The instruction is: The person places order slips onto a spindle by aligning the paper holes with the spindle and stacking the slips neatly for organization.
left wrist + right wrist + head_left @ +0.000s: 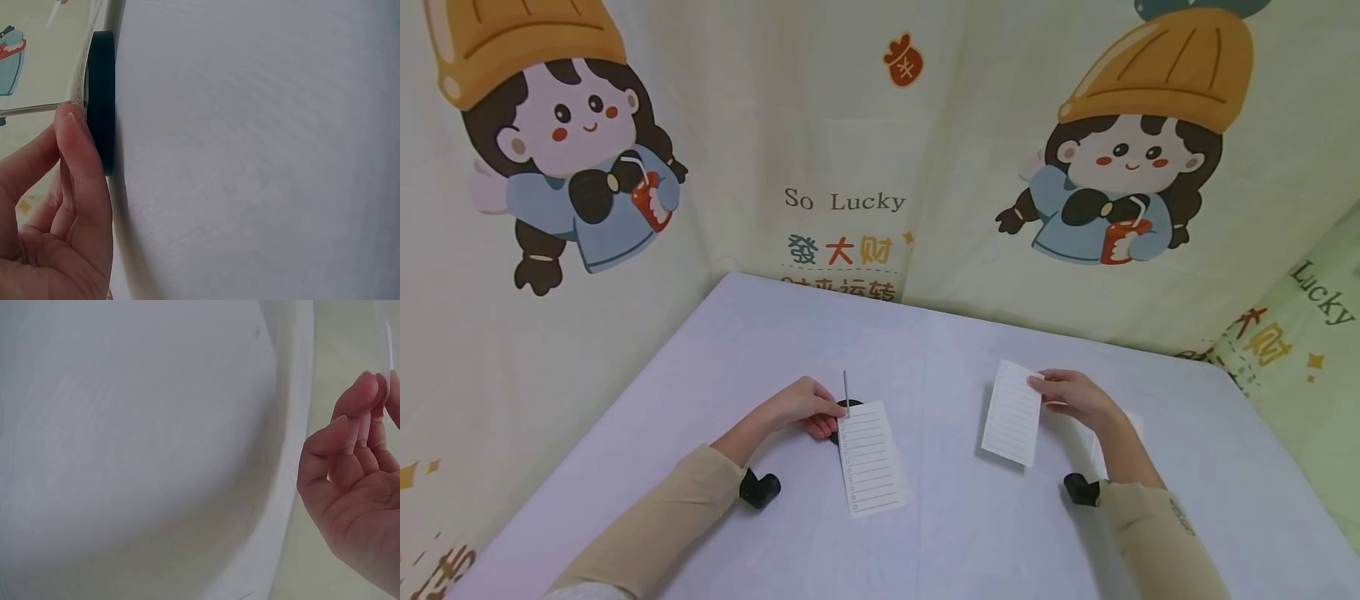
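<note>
A bill spike, with a thin upright metal rod (846,392) and a dark round base (102,103), stands on the table left of centre. Checklist slips (872,467) with ruled lines and small boxes lie over the base, the rod rising at their upper left corner. At that corner, right beside the rod, my left hand (805,408) pinches the slips' edge between thumb and fingers. Off to the right, my right hand (1078,396) holds another checklist slip (1011,412) by its upper right edge, tilted above the table. That slip shows nearly edge-on in the right wrist view.
A pale sheet (1137,427) lies on the white table (940,533), partly behind the right forearm. Black wrist cameras (760,490) sit at both cuffs. A printed curtain (842,125) hangs along the table's back edge and both sides.
</note>
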{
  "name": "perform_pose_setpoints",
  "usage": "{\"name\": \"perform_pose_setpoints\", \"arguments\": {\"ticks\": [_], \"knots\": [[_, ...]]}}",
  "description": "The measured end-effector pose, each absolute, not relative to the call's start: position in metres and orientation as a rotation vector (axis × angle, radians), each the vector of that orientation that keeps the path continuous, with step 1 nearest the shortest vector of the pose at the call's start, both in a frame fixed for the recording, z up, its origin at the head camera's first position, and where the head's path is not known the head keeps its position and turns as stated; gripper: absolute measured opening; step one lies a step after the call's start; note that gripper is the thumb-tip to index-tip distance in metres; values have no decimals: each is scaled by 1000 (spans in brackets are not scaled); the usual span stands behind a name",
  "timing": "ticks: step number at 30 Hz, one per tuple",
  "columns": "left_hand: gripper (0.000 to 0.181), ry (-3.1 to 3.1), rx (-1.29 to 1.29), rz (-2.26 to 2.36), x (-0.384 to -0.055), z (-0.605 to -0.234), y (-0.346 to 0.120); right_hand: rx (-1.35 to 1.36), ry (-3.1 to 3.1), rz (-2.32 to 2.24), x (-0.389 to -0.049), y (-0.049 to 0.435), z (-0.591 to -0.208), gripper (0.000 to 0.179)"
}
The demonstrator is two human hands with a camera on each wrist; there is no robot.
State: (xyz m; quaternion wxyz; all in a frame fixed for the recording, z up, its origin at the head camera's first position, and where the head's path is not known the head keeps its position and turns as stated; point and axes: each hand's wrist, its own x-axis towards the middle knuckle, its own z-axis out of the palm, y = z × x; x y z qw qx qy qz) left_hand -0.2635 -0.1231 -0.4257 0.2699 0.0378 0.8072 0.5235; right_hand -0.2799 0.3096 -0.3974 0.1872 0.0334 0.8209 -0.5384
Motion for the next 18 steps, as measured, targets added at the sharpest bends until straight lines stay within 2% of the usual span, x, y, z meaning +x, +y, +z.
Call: {"name": "perform_pose_setpoints", "arguments": {"ticks": [7,18], "knots": [[20,2166,66,1466,-261,-425,-126,-32,2288,-1516,-277,289,-387,38],[21,2271,46,1675,-240,-401,-131,-167,2263,-1472,-268,243,-373,39]]}}
